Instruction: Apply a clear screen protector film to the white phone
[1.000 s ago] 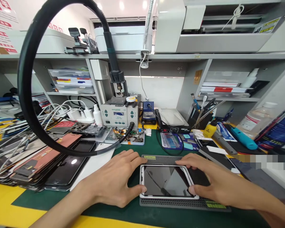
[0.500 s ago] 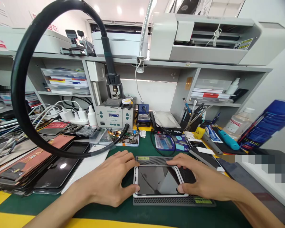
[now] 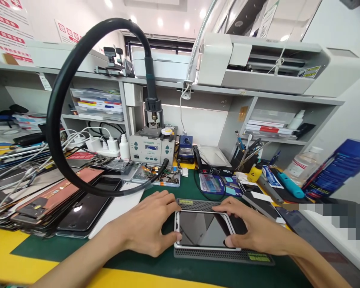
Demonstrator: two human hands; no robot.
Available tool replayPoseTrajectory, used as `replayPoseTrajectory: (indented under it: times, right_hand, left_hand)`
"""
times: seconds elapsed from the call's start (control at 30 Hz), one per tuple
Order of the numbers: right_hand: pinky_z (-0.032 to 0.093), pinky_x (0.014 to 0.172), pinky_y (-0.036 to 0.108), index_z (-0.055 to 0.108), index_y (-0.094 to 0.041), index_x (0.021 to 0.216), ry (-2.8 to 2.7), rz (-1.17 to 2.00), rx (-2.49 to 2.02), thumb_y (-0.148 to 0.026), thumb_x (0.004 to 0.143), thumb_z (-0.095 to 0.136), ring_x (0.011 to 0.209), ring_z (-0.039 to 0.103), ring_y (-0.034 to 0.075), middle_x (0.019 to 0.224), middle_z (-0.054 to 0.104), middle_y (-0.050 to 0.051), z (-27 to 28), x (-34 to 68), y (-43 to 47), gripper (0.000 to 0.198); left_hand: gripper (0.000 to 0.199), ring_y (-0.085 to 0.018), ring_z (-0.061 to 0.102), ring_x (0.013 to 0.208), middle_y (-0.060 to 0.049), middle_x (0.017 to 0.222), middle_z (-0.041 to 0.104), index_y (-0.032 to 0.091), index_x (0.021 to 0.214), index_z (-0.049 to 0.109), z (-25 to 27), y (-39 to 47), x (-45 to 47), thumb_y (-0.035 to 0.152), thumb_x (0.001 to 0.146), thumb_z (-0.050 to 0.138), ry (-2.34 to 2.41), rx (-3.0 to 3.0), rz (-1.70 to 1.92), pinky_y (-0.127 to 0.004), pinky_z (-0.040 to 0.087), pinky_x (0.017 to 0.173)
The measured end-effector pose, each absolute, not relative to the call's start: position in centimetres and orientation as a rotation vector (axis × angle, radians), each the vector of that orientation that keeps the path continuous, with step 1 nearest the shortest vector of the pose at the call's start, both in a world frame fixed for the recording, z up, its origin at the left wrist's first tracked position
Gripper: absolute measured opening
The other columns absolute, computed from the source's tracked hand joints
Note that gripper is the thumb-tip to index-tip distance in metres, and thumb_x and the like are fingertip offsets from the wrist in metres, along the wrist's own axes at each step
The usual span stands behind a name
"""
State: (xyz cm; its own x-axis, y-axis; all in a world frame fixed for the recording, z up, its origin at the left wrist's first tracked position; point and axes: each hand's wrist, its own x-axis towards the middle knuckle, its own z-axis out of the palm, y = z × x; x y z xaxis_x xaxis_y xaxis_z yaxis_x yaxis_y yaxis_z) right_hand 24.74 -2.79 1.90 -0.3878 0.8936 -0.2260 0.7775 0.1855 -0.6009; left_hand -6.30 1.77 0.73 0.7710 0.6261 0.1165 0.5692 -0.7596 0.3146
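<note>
A smartphone point(image 3: 204, 230) with a dark, reflective screen and white rim lies screen up, sideways to me. Beneath it is a grey honeycomb pad point(image 3: 219, 255) with yellow-green labels. My left hand point(image 3: 150, 224) grips the phone's left end, thumb at the near corner and fingers at the far one. At the right end, my right hand point(image 3: 253, 228) does the same, its thumb pressing on the near right corner. Both hands are closed on the phone from either side. The undersides of the fingertips are hidden.
Left of me lies a stack of phone parts point(image 3: 84, 188) and a dark phone point(image 3: 85, 212). A hot-air station point(image 3: 151, 148) with a looping black hose point(image 3: 52, 120) stands behind, beside a tray of small parts point(image 3: 175, 180). A tool holder point(image 3: 244, 156) and bottle point(image 3: 303, 166) stand right.
The camera view has shifted, so the scene sits slightly further right and lower. My hands keep the same grip on the phone, which stays flat on the pad.
</note>
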Motion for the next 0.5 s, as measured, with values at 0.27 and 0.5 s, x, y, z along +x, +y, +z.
replayPoseTrajectory:
  times: [0.27,0.5]
  right_hand:
    - [0.051,0.092,0.037,0.050,-0.033,0.143,-2.230,1.050,-1.691,-0.061,0.076,0.072,0.120,0.052,0.033,0.141,0.045,0.009,2.2,24.2,-2.5,0.076]
    - [0.049,0.095,0.039,0.048,-0.031,0.146,-2.292,1.016,-1.782,-0.066,0.069,0.076,0.125,0.049,0.038,0.138,0.048,0.011,2.6,23.6,-1.8,0.089]
  left_hand:
    - [0.041,-0.027,0.055,0.101,-0.005,0.105,0.060,0.025,0.117,0.059,0.7,1.9,-6.6,0.050,0.084,0.060,0.925,2.722,0.330,-0.044,0.044,0.090]
    - [0.039,-0.027,0.055,0.100,-0.006,0.104,0.060,0.024,0.113,0.060,0.6,2.0,-6.7,0.051,0.084,0.060,0.912,2.743,0.341,-0.042,0.044,0.089]
